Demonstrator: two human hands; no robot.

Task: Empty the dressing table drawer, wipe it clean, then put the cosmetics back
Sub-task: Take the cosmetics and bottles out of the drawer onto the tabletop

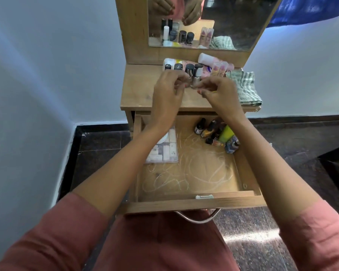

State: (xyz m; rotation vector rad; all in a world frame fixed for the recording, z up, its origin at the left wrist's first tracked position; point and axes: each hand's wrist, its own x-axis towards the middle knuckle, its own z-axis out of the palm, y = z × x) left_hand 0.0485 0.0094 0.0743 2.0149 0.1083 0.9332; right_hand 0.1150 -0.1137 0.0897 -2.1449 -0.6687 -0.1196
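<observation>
Currently right grip (219, 90) pinches small bottle (196, 82) on counter (139, 90); left grip (168, 89) curled beside, hold unclear. Risk: nudge topples crowded bottle row (178, 66) behind.

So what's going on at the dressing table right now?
A person seems midway through emptying the drawer. The left hand and right hand meet at two small dark-capped bottles in the row of cosmetics already out on the tabletop; blur hides the exact grip. The open drawer still holds a clear pouch on its left and a cluster of bottles with a green tube at back right. A checked cloth lies on the tabletop's right.
</observation>
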